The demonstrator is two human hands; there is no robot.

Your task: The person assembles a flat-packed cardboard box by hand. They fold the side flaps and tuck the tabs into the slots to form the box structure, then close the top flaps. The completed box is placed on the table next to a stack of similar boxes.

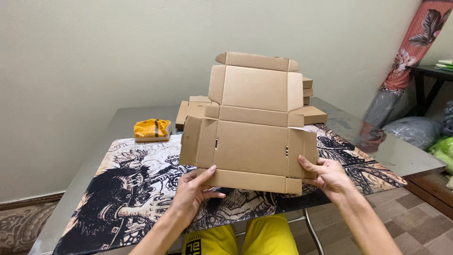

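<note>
Head view: I see both hands clamped on an unfolded flat brown cardboard box blank (252, 127), held upright above the near edge of the grey metal counter (401, 156). Left hand (193, 196) grips its lower left edge, thumb on the front; right hand (328, 177) grips the lower right flap. Beneath lies a black-and-white illustrated mat (127, 189). Far left sits a yellow wrapped packet (152, 129); folded brown cardboard boxes (311, 113) are stacked behind the blank.

Brown cardboard sheet (252, 137), black-and-white illustrated mat (137, 189), yellow packet (152, 129).
</note>
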